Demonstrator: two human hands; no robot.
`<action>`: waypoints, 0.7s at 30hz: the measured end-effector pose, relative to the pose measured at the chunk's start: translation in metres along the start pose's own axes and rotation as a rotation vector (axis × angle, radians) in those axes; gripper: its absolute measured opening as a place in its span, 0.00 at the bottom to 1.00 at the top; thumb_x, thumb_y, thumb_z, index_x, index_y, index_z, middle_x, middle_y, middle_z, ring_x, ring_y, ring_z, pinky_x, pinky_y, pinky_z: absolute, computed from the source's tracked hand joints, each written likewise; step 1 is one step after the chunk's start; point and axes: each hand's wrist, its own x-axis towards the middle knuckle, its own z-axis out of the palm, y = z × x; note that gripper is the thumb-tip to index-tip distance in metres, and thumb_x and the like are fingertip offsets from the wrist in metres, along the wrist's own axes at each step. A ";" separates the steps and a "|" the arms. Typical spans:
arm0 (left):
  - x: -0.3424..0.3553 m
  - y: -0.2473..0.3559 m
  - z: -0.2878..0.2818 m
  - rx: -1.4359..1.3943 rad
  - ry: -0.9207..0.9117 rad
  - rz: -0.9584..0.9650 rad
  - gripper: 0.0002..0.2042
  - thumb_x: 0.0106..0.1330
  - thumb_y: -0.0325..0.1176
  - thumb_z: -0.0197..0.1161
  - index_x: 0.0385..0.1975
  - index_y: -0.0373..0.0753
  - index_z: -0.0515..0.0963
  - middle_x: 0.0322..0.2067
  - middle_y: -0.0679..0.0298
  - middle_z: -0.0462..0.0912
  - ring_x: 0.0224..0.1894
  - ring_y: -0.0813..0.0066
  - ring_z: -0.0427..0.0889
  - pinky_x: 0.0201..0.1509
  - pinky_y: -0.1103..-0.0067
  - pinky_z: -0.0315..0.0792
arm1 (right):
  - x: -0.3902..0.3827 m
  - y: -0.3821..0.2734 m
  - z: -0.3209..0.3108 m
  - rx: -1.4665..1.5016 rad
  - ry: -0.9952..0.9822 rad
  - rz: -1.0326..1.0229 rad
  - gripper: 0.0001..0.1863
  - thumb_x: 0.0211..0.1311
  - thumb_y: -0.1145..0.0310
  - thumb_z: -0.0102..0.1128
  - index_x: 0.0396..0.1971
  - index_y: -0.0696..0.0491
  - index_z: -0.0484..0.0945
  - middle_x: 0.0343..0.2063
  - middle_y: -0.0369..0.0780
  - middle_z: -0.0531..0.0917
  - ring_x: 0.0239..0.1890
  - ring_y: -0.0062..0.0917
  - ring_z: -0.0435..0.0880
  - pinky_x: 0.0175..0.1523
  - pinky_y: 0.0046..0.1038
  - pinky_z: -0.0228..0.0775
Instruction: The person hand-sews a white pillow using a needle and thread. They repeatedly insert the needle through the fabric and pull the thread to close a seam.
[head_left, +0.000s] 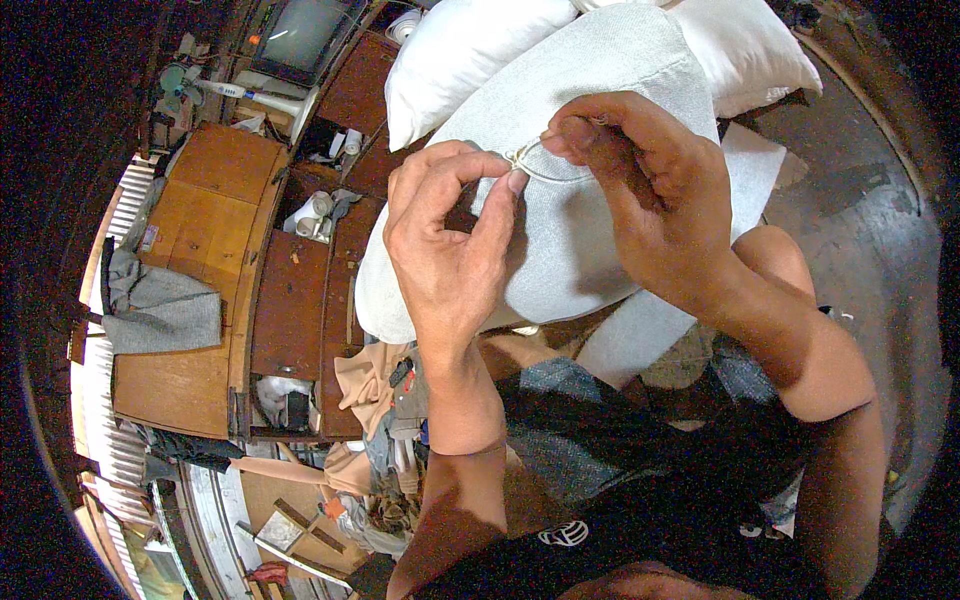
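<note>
My left hand [450, 225] pinches a thin pale cord [533, 170] between thumb and forefinger, where it forms a small knot or loop. Just right of it my right hand [655, 200] is curled, its fingertips closed on another part of the same cord. Beneath both hands lies a large pale grey, knit-textured cushion [420, 290]. White pillows [465, 50] rest beyond it, at the top of the view, one left and one right.
At left stand wooden cabinets [290, 300] with cluttered openings, and grey fabric [160, 310] over a board. Pale strips [630, 340] lie under the cushion. Piled cloth [370, 375] and boards are at lower left. Grey floor [860, 240] shows at right, beside my bent leg.
</note>
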 end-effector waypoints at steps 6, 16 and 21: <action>0.000 -0.001 0.000 0.019 -0.006 0.006 0.08 0.57 0.24 0.75 0.35 0.38 0.87 0.40 0.60 0.85 0.44 0.67 0.80 0.49 0.74 0.73 | 0.000 0.005 0.004 0.044 0.034 0.017 0.08 0.78 0.74 0.57 0.48 0.62 0.80 0.39 0.40 0.88 0.45 0.21 0.89 0.52 0.22 0.80; 0.000 -0.001 0.003 0.075 0.018 0.027 0.09 0.55 0.25 0.76 0.35 0.38 0.85 0.40 0.60 0.85 0.45 0.64 0.80 0.50 0.72 0.73 | -0.003 0.002 0.006 -0.110 0.071 -0.102 0.08 0.76 0.73 0.61 0.48 0.60 0.82 0.36 0.40 0.90 0.41 0.19 0.90 0.47 0.22 0.80; 0.000 0.003 0.003 0.075 0.020 0.014 0.09 0.55 0.24 0.76 0.35 0.38 0.85 0.40 0.60 0.84 0.45 0.64 0.80 0.50 0.72 0.73 | -0.001 0.004 0.004 -0.175 0.090 -0.173 0.08 0.75 0.72 0.63 0.48 0.59 0.82 0.34 0.40 0.90 0.40 0.19 0.90 0.46 0.22 0.80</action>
